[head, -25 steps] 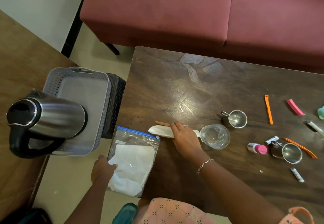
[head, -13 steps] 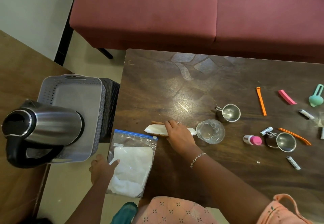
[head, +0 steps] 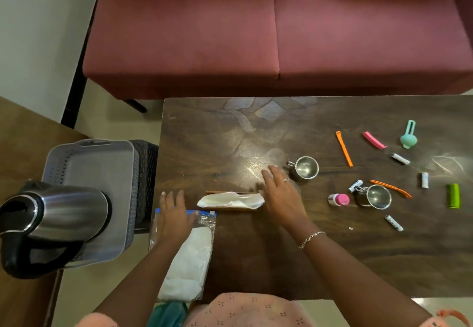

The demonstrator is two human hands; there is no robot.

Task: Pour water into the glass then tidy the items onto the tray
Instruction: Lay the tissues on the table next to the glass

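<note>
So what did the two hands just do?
The right hand let go of the white packet and slid right over the glass, fingers straight. The left hand moved from the bag's side up onto its blue zip end. The kettle, tray and cups stayed put.

The far left of the table [head: 204, 134] lies bare, open from the sofa [head: 230, 45] edge down to the left hand [head: 174, 214] and right hand [head: 279, 193]. Right of the steel cup [head: 305, 168] it gets crowded: second cup [head: 377, 196], pink bottle [head: 339, 199], orange sticks [head: 344, 148] and tubes [head: 394, 223] lie close together. The kettle [head: 64, 219] overlaps the tray's [head: 89, 162] near half; the far half shows open.
</note>
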